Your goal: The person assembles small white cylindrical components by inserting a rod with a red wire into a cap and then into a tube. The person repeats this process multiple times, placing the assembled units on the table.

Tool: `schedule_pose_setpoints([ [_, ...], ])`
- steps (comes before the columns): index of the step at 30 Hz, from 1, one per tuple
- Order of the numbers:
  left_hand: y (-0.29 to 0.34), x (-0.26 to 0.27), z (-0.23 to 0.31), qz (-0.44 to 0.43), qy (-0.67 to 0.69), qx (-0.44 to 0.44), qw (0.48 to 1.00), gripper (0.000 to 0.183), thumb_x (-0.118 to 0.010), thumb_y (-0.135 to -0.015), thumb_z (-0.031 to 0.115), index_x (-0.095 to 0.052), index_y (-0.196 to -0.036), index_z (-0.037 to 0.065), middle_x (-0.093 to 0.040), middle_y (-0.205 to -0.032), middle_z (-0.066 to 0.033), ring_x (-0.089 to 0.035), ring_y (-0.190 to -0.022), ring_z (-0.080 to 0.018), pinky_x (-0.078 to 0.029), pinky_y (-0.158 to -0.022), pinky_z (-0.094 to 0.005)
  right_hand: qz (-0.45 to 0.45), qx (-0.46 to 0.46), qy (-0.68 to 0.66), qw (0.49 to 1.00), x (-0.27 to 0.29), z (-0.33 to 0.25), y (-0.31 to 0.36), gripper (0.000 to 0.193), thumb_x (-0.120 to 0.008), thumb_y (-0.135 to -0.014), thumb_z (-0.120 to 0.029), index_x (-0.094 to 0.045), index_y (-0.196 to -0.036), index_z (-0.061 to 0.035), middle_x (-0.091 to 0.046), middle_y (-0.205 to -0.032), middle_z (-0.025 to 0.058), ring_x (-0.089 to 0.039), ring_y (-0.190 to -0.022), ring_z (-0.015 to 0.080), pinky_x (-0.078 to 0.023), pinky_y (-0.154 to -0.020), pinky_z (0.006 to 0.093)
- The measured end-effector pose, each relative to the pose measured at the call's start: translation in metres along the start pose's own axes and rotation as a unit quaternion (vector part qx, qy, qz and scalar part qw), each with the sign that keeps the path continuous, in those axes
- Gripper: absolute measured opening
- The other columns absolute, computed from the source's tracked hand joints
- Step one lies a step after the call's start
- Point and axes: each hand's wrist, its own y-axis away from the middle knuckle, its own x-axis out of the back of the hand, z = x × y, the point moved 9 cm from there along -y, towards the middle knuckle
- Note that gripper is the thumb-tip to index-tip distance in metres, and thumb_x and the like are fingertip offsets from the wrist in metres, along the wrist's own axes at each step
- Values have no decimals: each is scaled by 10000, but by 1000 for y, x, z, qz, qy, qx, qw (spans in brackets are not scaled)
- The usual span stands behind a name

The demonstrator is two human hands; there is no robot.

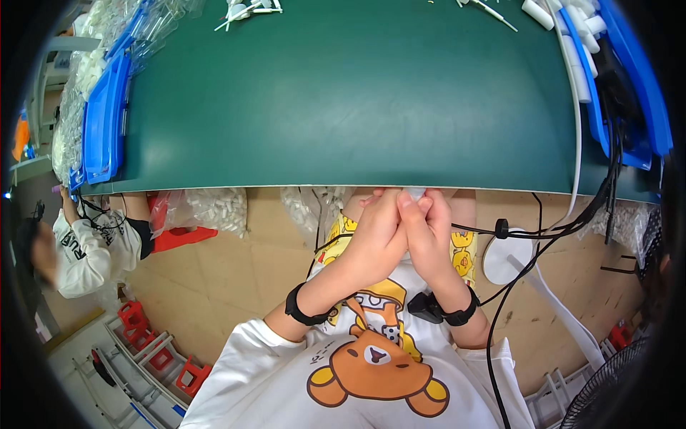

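At the near edge of the green table, my two hands are pressed together in front of my body. My left hand is closed, its fingers curled and partly hidden behind the other hand. My right hand is closed too, with its thumb laid against the left fingers. A small white piece peeks out by the right thumb; most of it is covered, so its kind does not show. Whatever the left fingers hold is hidden.
Blue trays line the left side, beside clear plastic bags. White cylinders fill a blue bin at the right. White stick-like parts lie at the far edge. Black cables hang at right. Another person sits at left.
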Motion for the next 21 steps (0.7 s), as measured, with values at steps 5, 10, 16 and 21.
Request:
schedule_pose_setpoints([
  [5, 18, -1, 17, -8, 62, -1, 998, 237, -456, -972, 206, -462, -1103, 9, -565, -893, -118, -561, -790, -250, -436, -750, -360, -50, -62, 24, 997, -11, -1, 20, 422, -614, -870, -75, -434, -1245, -5, -580, -1103, 103, -564, -1003, 133, -467, -857, 266],
  [10, 38, 1, 14, -37, 225, 80, 970, 203, -451, -972, 157, -433, -1103, 2, -555, -924, -88, -550, -807, -158, -444, -754, -299, -94, -92, 62, 989, -12, -7, 35, 527, -638, -858, -89, -377, -1313, -49, -528, -1178, 84, -533, -1017, 105, -457, -836, 236],
  [16, 44, 7, -1, -24, 297, 101, 949, 224, -442, -978, 141, -424, -1172, 31, -574, -929, -65, -555, -874, -126, -440, -812, -271, -83, -140, 3, 987, -19, -6, 39, 488, -600, -893, -121, -369, -1314, -36, -505, -1194, 70, -513, -1026, 104, -430, -848, 237],
  [21, 44, 2, -5, -39, 345, 153, 925, 202, -433, -987, 179, -413, -1149, 59, -541, -972, -42, -521, -868, -97, -436, -776, -256, -106, -185, -53, 976, -22, 8, 43, 442, -543, -934, -178, -367, -1304, -11, -495, -1204, 76, -477, -1109, 128, -394, -941, 286],
])
